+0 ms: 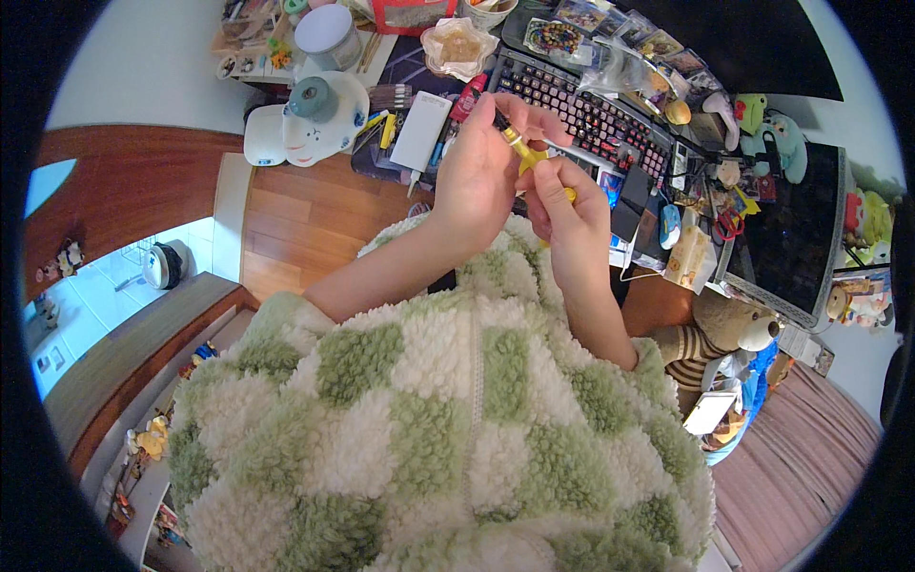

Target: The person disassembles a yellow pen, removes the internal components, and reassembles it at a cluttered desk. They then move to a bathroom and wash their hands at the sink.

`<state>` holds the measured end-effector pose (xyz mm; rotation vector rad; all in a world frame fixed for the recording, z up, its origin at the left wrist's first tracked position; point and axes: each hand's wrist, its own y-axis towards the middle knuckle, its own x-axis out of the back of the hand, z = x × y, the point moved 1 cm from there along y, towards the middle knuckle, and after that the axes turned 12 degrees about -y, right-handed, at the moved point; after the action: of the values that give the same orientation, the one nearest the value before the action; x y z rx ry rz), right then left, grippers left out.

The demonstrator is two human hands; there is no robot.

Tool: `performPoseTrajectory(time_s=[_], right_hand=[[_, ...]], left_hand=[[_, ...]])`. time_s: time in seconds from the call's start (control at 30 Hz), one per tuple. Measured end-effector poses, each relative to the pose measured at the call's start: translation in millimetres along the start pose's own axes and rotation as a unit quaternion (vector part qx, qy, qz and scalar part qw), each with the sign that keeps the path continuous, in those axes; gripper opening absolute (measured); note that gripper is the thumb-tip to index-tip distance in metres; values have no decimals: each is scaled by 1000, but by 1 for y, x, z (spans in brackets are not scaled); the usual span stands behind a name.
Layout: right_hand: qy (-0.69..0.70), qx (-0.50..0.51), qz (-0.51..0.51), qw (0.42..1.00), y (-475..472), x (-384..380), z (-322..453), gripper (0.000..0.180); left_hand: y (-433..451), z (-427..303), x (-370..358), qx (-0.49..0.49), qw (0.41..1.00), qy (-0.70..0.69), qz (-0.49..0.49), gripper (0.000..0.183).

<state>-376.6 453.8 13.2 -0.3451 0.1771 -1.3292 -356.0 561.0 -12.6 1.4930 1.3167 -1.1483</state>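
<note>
A slim yellow object (530,159) with a black end and a shiny gold-coloured ring is held between both hands, above the desk edge before the keyboard; its exact kind cannot be told. My left hand (472,175) has its palm turned inward and its thumb and fingers around the black end. With thumb and bent fingers, my right hand (568,207) pinches the yellow part, and a rounded yellow end shows beside the thumb. The fingers hide part of the object.
Behind the hands lies a black keyboard (543,89). A white power bank (422,132) with a cable, a lidded tub (327,37) and a foil-like dish (459,48) stand to the left. On the right are a blue mouse (669,226), red scissors (729,224) and a monitor (786,229).
</note>
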Motion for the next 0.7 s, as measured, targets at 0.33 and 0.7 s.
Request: performPoseTrajectory(time_s=[0.33, 0.7], right_hand=[[-333, 244, -199, 889, -2, -5, -2, 13], [-400, 341, -231, 819, 3, -11, -8, 10]], left_hand=[[-3, 1, -7, -2, 999, -12, -34, 32], [-2, 0, -7, 17, 999, -26, -45, 35]])
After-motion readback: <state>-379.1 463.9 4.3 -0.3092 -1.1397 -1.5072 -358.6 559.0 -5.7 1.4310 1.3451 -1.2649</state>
